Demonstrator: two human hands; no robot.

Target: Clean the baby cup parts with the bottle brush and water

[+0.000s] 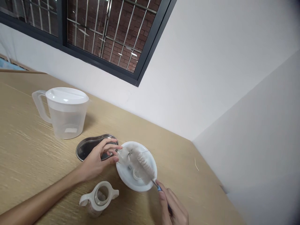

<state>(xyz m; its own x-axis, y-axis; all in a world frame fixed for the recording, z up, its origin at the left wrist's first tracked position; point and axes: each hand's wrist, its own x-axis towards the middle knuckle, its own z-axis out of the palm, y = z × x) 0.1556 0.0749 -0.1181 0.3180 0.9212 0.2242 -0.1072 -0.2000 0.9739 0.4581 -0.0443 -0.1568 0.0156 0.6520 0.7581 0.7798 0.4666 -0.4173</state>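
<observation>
My right hand (172,203) grips the blue handle of a bottle brush (142,166); its white bristles are over a white bowl (123,175). Between the fingertips of my left hand (99,157) is a small translucent piece (124,155) that looks like a bottle teat, held at the bowl's left side. The brush tip meets or nearly meets this piece; blur hides the exact contact. A white ring (136,175) lies in the bowl, partly behind the bristles. Nearer to me, an open baby bottle (102,195) with two side handles stands upright below my left forearm.
A clear plastic jug (68,117) with a white lid stands at the back left, holding clear liquid. Behind my left hand lies a kidney-shaped metal tray (87,146). A thin pale strip (196,164) lies on the wooden table (178,156) at right. A wall and barred window are behind.
</observation>
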